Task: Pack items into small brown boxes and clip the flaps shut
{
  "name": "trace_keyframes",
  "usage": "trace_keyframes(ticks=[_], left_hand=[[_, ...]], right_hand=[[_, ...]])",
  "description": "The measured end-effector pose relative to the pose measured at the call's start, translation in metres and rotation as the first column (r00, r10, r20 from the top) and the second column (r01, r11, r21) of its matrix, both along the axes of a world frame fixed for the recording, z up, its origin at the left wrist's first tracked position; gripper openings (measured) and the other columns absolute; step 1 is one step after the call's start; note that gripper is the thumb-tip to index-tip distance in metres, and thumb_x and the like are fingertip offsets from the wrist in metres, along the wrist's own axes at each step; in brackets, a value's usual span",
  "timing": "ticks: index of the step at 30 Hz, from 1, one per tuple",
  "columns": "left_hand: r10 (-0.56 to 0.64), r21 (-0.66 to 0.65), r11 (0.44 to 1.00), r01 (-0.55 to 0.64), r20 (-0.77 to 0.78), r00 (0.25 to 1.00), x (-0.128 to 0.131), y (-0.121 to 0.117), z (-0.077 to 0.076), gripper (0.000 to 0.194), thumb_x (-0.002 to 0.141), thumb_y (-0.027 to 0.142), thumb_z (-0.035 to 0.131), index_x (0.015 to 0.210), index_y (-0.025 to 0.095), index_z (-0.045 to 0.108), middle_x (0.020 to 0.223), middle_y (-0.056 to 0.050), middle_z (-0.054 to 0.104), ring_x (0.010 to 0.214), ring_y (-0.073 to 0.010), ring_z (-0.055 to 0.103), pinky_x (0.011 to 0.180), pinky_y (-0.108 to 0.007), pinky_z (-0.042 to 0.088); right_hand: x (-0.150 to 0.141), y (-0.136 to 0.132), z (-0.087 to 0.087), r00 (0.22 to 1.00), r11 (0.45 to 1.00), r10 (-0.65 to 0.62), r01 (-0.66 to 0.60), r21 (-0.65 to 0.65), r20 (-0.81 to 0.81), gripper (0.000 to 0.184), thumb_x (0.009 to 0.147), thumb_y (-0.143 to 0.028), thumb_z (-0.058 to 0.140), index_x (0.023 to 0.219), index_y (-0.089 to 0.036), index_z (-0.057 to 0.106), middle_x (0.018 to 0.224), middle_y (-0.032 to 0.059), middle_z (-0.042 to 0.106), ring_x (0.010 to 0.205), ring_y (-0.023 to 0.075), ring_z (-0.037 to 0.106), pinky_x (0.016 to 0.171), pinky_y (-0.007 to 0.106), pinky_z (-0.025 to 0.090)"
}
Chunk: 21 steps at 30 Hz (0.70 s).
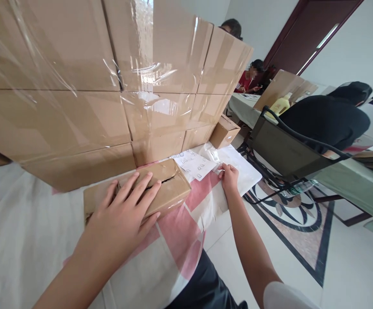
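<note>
My left hand (125, 210) lies with fingers spread on top of a brown cardboard box (173, 189). A dark, ragged gap runs along the top of that box between its flaps. Farther right, my right hand (230, 176) is closed in a pinch at the edge of a small whitish, shiny piece (218, 166); what exactly the fingers grip is too small to make out. Beside it lies a white sheet with small printed outlines (195, 164). Under and behind the right hand spreads a plain white sheet (246, 169).
A wall of taped cardboard boxes (160, 107) rises behind the table, with a smaller box (225, 131) at its right end. A pink and white cloth (180, 236) covers the table. To the right stand a dark chair (289, 133) with a seated person and another table (360, 184).
</note>
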State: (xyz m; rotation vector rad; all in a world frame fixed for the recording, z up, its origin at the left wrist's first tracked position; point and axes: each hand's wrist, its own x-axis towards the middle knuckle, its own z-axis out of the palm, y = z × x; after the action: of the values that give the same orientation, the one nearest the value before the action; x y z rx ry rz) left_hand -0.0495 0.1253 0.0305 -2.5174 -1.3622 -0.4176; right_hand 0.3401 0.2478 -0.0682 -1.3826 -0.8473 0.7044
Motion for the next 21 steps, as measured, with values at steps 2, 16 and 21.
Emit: trace_keyframes(ticks=[2, 16, 21], left_hand=[[-0.004, 0.002, 1.0, 0.004, 0.007, 1.0, 0.0, 0.0, -0.001, 0.058, 0.104, 0.043, 0.037, 0.154, 0.015, 0.044, 0.164, -0.013, 0.037, 0.15, -0.0378, 0.035, 0.116, -0.064, 0.033], [-0.046, 0.025, 0.999, 0.045, 0.041, 0.998, -0.003, 0.002, -0.001, 0.058, 0.103, 0.041, 0.041, 0.153, 0.014, 0.044, 0.162, -0.017, 0.04, 0.147, -0.0403, 0.039, 0.114, -0.064, 0.031], [-0.06, 0.026, 0.998, 0.058, 0.051, 0.997, -0.005, 0.003, -0.003, 0.06, 0.101, 0.043, 0.042, 0.155, 0.016, 0.041, 0.161, -0.016, 0.041, 0.145, -0.0402, 0.042, 0.113, -0.063, 0.03]], right_hand=[[-0.001, -0.002, 0.001, 1.0, 1.0, -0.006, 0.006, 0.01, -0.011, 0.042, 0.075, -0.043, 0.069, 0.066, -0.024, 0.033, 0.077, 0.0035, 0.068, 0.043, 0.0078, 0.043, 0.043, 0.027, 0.037], [-0.006, -0.007, 0.008, 0.994, 0.996, -0.069, 0.072, 0.043, -0.084, 0.045, 0.071, -0.035, 0.069, 0.108, -0.025, 0.046, 0.062, -0.0073, 0.065, 0.038, 0.0109, 0.047, 0.042, 0.022, 0.036], [-0.008, -0.012, 0.009, 0.993, 0.994, -0.1, 0.103, 0.035, -0.063, 0.04, 0.073, -0.033, 0.068, 0.107, -0.024, 0.05, 0.061, -0.0066, 0.065, 0.038, 0.0113, 0.05, 0.041, 0.022, 0.038]])
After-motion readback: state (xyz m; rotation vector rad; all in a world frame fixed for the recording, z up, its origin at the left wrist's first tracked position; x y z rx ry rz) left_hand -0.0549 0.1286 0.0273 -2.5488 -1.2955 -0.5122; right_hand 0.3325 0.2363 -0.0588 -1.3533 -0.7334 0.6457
